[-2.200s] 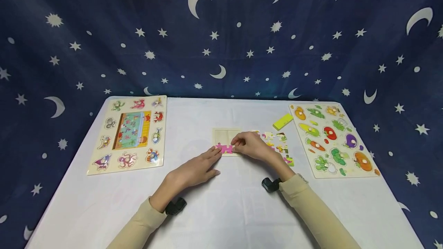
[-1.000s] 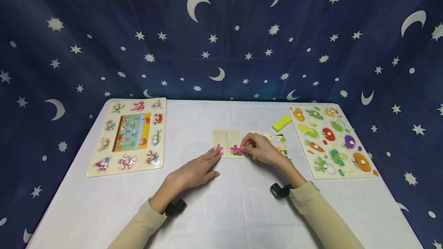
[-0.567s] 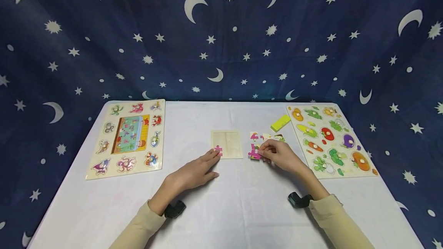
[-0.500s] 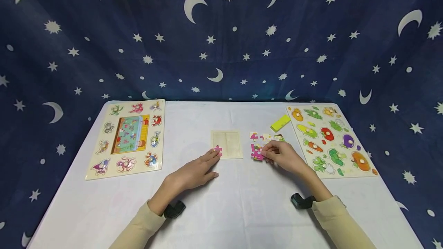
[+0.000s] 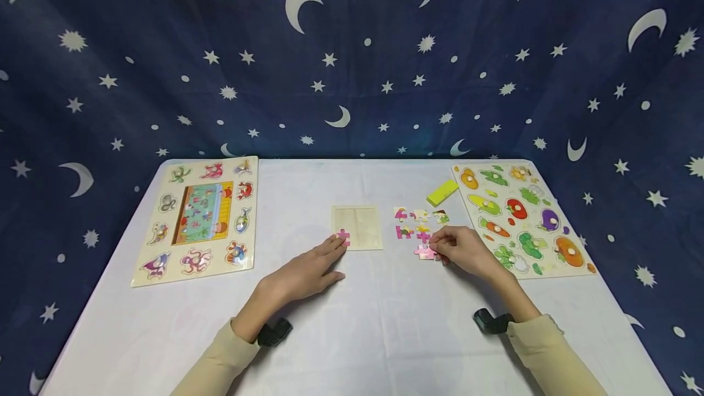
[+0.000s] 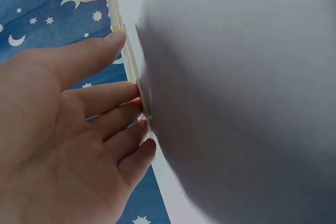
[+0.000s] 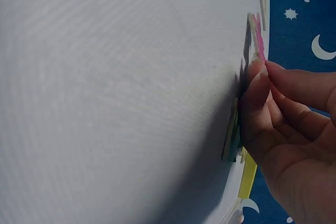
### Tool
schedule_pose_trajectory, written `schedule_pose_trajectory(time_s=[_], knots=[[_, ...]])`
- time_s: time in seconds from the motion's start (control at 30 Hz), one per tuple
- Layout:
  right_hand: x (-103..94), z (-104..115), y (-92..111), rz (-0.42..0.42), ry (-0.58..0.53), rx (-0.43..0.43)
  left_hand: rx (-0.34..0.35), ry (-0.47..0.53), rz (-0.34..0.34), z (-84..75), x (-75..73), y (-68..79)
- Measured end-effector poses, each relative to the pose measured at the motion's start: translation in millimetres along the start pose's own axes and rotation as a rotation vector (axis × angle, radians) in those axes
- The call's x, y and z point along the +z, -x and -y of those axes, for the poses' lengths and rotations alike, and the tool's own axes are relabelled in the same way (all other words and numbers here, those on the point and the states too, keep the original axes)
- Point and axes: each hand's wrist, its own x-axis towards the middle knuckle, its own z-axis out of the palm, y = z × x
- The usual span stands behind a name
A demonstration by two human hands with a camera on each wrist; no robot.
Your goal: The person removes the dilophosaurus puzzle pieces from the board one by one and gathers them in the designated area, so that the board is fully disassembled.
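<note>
A shallow wooden puzzle tray (image 5: 356,207) lies mid-table, with one pink jigsaw piece (image 5: 343,236) in its near left corner. My left hand (image 5: 299,274) rests at that corner, fingers straight, fingertips against the tray edge and that piece; its palm shows in the left wrist view. To the right, my right hand (image 5: 464,252) pinches another pink jigsaw piece (image 5: 425,253) between thumb and fingers. In the right wrist view this held jigsaw piece (image 7: 258,38) appears edge-on. Just beyond it lie several loose jigsaw pieces (image 5: 404,232); my right fingers may hide others.
A sea-animal peg board (image 5: 247,200) stands to the left, a vegetable peg board (image 5: 506,231) to the right. A yellow-green block (image 5: 442,192) lies behind the loose pieces. A dark blue star-patterned cloth (image 5: 352,78) hangs behind the white table (image 5: 374,335).
My right hand has lifted a pink piece out of the tray and carried it rightward to the near side of the loose pieces. My left hand stays at the tray corner.
</note>
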Motion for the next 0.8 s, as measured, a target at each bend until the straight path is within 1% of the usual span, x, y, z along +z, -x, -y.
schedule_pose_trajectory(time_s=[0.2, 0.37, 0.53, 0.8], knots=[[1.2, 0, -1, -0.017, 0.071, -0.019, 0.001, 0.0, 0.0, 0.9, -0.2, 0.1], [3.2, 3, -3, -0.044, 0.093, -0.06, 0.007, -0.006, -0.002, 2.1, 0.2, 0.1], [11.8, 12, -9, -0.043, 0.074, -0.119, -0.023, -0.024, 0.0, 1.9, -0.4, 0.9], [31.8, 39, -24, 0.025, 0.018, -0.177, -0.08, -0.036, 0.007, 3.1, -1.1, 3.6]])
